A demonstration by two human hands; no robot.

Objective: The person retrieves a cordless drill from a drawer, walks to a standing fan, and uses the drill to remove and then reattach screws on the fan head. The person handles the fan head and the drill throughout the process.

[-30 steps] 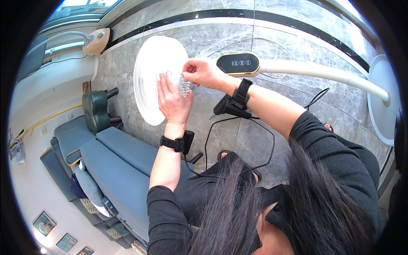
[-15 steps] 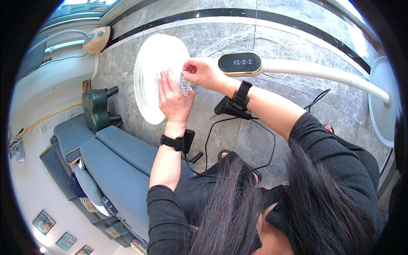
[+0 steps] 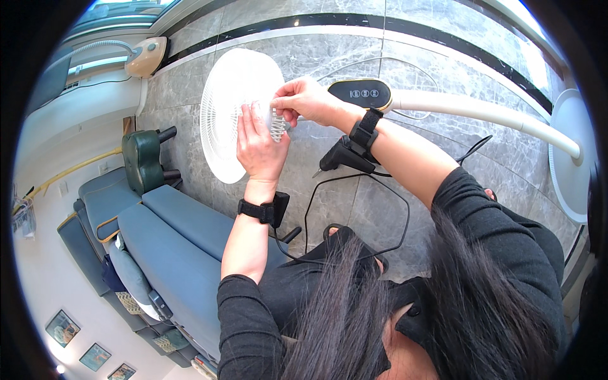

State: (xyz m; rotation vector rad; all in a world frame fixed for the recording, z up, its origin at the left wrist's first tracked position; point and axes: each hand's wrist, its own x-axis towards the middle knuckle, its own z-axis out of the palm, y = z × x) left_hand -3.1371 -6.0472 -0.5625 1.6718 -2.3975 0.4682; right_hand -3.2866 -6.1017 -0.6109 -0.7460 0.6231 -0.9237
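Observation:
A white pedestal fan lies on the grey marble floor, its round grille head (image 3: 231, 95) at upper left. My left hand (image 3: 258, 147) presses its fingers against the grille's right rim. My right hand (image 3: 303, 101) pinches the same rim from above, at the back of the fan head, beside the black control panel (image 3: 361, 94). The white fan pole (image 3: 487, 114) runs right to the round base (image 3: 570, 164). Both wrists wear black straps with small black devices and cables.
A blue sofa (image 3: 171, 240) with cushions sits at lower left, a green stool (image 3: 144, 158) beside it. A beige appliance (image 3: 147, 56) stands by the window at top left. Black cables loop over the floor (image 3: 354, 202) below my arms.
Both hands stay on the fan grille's rim; the fingers have shifted only slightly, and the view has barely moved.

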